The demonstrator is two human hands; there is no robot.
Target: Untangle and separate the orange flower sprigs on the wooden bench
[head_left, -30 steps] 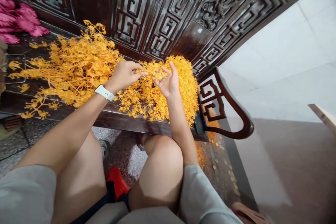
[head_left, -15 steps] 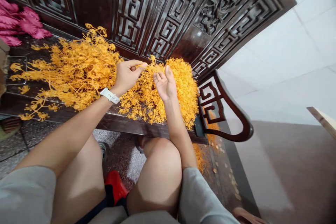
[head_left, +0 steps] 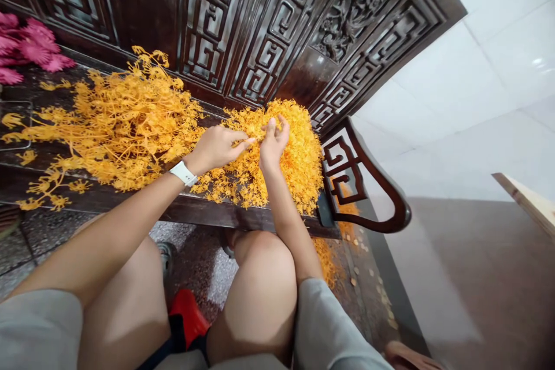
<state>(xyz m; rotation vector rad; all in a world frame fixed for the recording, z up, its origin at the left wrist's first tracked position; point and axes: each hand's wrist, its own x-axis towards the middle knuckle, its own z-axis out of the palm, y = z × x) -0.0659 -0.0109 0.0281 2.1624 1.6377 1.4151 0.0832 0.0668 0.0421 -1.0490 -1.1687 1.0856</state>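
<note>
My left hand (head_left: 219,147), wearing a white watch (head_left: 182,173) on its wrist, is closed in a pinch. A small yellow flower sprig (head_left: 259,138) appears at its fingertips, blending into the yellow behind. Close on the right, my right hand (head_left: 273,147) has its thumb and curled fingers drawn together; what they grip cannot be made out. Both hands are over a dense heap of yellow flower heads (head_left: 299,156) on a dark wooden bench (head_left: 173,206). Left of the hands lies a looser pile of yellow flower sprigs with stems (head_left: 125,121).
Pink flowers (head_left: 37,46) lie at the bench's far left. Behind rises a carved backrest (head_left: 299,78), and a curved armrest (head_left: 392,214) closes the right end. Yellow scraps (head_left: 327,263) litter the floor. Something red (head_left: 188,312) is below, between my legs.
My left hand has moved right and down, nearer the right hand. The right hand's fingers, more spread before, have curled inward. The view has shifted slightly.
</note>
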